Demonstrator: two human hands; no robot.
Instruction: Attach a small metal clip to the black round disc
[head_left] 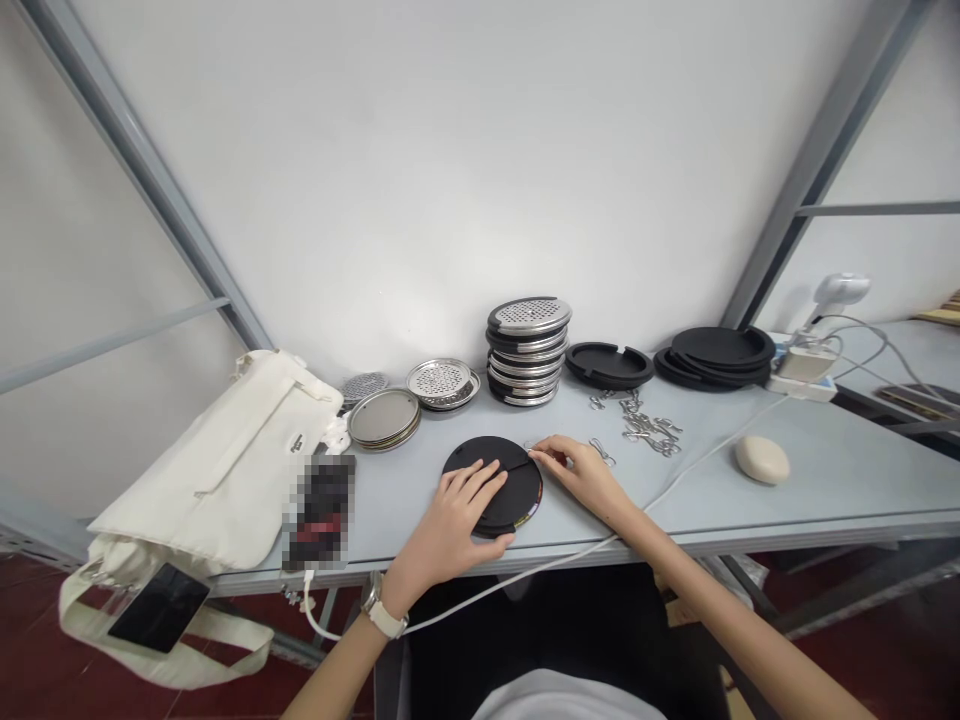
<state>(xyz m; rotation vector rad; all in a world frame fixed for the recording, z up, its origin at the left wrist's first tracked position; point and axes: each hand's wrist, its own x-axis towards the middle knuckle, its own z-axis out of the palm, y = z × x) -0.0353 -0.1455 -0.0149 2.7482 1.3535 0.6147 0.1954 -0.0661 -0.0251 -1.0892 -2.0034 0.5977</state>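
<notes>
A round black disc (491, 455) lies on the table in front of me, with a thin line across its face and a coloured strip along its lower right rim. My left hand (469, 510) rests on it, fingers spread flat. At the disc's right edge, my right hand (574, 472) has thumb and forefinger pinched together; a small pale or metallic bit shows at the tips, too small to name. Just beyond that hand lie loose metal clips (601, 452), and a larger heap of metal clips (652, 432) is farther right.
Behind the disc stand a stack of perforated metal discs with black rims (529, 350), flat metal lids (384, 418) and black rings (609, 366). A white bag (217, 460) is at left, a beige mouse-shaped object (762, 460) at right. A white cable (697, 465) crosses the table.
</notes>
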